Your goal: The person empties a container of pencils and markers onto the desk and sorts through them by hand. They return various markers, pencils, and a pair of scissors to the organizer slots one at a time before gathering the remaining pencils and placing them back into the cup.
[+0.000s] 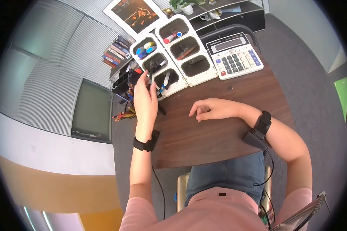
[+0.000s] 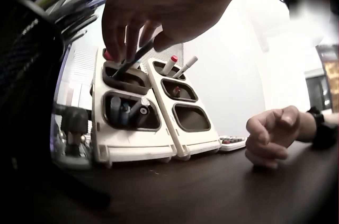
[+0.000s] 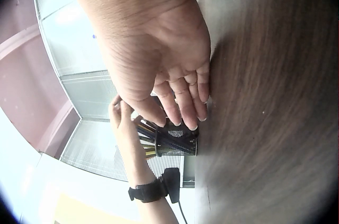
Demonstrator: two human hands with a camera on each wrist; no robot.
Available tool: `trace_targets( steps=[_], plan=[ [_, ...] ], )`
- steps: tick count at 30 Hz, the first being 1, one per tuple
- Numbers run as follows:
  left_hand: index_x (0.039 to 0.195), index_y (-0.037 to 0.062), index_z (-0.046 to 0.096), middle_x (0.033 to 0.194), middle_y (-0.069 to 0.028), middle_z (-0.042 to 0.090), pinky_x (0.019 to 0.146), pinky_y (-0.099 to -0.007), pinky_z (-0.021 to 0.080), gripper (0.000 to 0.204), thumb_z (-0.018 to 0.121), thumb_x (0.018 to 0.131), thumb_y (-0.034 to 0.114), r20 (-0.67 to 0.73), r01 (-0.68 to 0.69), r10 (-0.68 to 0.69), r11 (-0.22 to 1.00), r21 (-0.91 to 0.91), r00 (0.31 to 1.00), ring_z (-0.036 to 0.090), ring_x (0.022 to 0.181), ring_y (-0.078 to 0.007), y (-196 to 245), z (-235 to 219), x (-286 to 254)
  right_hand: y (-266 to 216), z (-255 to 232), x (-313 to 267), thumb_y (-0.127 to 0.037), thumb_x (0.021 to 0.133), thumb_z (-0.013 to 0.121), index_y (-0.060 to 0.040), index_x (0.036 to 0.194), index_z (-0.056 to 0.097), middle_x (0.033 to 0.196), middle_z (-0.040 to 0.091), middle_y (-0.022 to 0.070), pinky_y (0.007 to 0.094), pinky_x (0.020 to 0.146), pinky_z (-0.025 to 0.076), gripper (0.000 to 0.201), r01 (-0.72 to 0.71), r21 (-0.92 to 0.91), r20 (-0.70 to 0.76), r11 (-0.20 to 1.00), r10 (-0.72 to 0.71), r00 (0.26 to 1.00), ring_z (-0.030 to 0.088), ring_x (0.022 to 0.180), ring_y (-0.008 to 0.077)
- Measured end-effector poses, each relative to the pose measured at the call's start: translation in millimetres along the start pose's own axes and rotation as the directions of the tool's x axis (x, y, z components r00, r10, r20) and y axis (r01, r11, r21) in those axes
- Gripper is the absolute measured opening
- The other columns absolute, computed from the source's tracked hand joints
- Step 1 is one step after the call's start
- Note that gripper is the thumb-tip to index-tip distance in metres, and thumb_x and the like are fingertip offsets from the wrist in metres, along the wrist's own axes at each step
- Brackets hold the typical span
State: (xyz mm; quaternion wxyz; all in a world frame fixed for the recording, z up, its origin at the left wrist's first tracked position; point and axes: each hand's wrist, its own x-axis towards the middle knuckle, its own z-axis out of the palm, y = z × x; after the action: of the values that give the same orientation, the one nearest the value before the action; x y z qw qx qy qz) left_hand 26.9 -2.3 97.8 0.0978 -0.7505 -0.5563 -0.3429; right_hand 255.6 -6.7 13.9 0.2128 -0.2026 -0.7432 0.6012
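My left hand point(image 1: 144, 107) is at the left column of the white organizer point(image 1: 192, 79). In the left wrist view its thumb and fingers pinch a dark pen point(image 2: 133, 60), whose lower end dips into the middle compartment. Below that, the bottom compartment holds several dark and blue pens point(image 2: 142, 109). Blue and yellow markers point(image 1: 145, 49) stand in the top left compartment. My right hand point(image 1: 212, 108) rests by the tabletop with loosely curled fingers and nothing in them; its palm shows in the right wrist view.
A white calculator point(image 1: 235, 57) sits right of the organizer. Beyond the left hand, a black mesh pen holder point(image 3: 177, 147) is full of pencils. The right column holds red markers point(image 1: 169, 39). The brown table point(image 1: 219, 134) ends at a curved front edge before the person's lap.
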Motion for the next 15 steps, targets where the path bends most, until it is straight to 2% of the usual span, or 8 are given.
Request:
trace_targets(
  steps=[1, 5, 15],
  plan=[
    [0.135, 0.0032, 0.039, 0.110, -0.0179, 0.058, 0.084, -0.0381, 0.045, 0.047, 0.054, 0.091, 0.011, 0.062, 0.062, -0.057, 0.993, -0.096, 0.996, 0.058, 0.097, -0.0288, -5.5, 4.2, -1.2, 1.7, 0.4, 0.5, -0.019, 0.089, 0.059, -0.0086, 0.114, 0.058, 0.087, 0.061, 0.0039, 0.0290, 0.079, 0.045, 0.027, 0.010, 0.010, 0.004, 1.000, -0.010, 1.000, 0.057, 0.086, 0.0144],
    [0.140, 0.0031, 0.034, 0.113, -0.0171, 0.057, 0.082, -0.0366, 0.047, 0.056, 0.057, 0.089, 0.009, 0.067, 0.015, -0.011, 0.998, -0.059, 0.998, 0.058, 0.096, -0.0272, -8.9, 11.6, -9.7, 0.0, -0.9, -0.6, -0.019, 0.089, 0.059, -0.0080, 0.114, 0.058, 0.087, 0.062, 0.0043, 0.0291, 0.080, 0.045, 0.027, -0.002, 0.013, 0.011, 1.000, 0.002, 1.000, 0.058, 0.087, 0.0141],
    [0.139, 0.0033, 0.035, 0.113, -0.0164, 0.056, 0.080, -0.0346, 0.048, 0.057, 0.059, 0.088, 0.007, 0.103, 0.042, -0.034, 0.996, -0.076, 0.994, 0.058, 0.093, -0.0261, -6.9, 9.1, -9.7, -4.1, -0.3, -1.6, -0.019, 0.090, 0.059, -0.0080, 0.114, 0.058, 0.087, 0.062, 0.0040, 0.0295, 0.081, 0.046, 0.027, -0.019, -0.013, -0.005, 1.000, 0.019, 1.000, 0.059, 0.087, 0.0148]
  ],
)
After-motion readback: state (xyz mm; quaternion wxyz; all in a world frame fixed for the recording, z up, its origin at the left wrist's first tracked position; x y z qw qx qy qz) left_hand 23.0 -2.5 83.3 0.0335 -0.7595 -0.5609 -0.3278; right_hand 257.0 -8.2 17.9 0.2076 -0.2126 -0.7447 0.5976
